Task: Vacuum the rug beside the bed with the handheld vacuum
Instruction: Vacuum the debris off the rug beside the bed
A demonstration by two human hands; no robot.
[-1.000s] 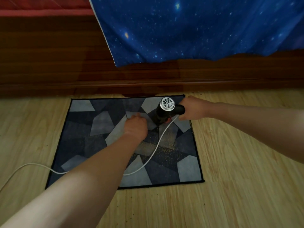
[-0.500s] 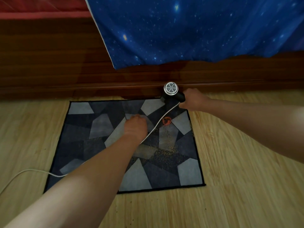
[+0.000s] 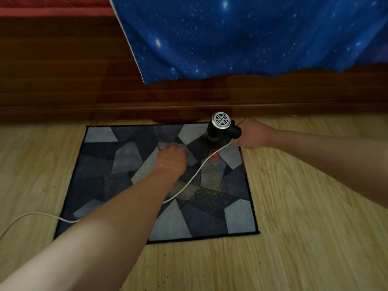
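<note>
Clock ref: rug is the dial, 12 is the bed side.
Progress: early, by my read. The rug (image 3: 117,185) carries a wide band of pale grit (image 3: 212,192) from centre out to 4 o'clock. I call most of the job still open.
Vacuum: handheld vacuum (image 3: 220,127) is at the rug's 1 o'clock corner, nozzle down on the pile, round vent grille facing me.
Right grip: right grip (image 3: 252,134) is clenched round the vacuum's handle.
Left grip: left grip (image 3: 171,158) rests on the rug just off centre toward 12, probably pinning it. Fingers are foreshortened, so I can't tell whether they lie flat or curled.
Left to do: the grit band, a small orange scrap (image 3: 213,156) at 2 o'clock, and loose grains at the 3 o'clock edge. Dark specks on the floor (image 3: 304,227) past 6 o'clock are off the rug.
Rug: thin, flat, rectangular, low pile, grey and navy angular patches, black bound edge. It looks light enough to creep under suction.
Vacuum body: black plastic barrel, silver metal-look end cap with a slotted grille.
Cord: white cord (image 3: 189,183) is slack and runs from the handle across the grit, under my left forearm, and off at 8 o'clock. Snag risk on passes.
Surroundings: glossy dark wood bed frame (image 3: 84,80) at 12, soft blue starry sheet (image 3: 241,38) draped over it, pale wood-grain floor.
</note>
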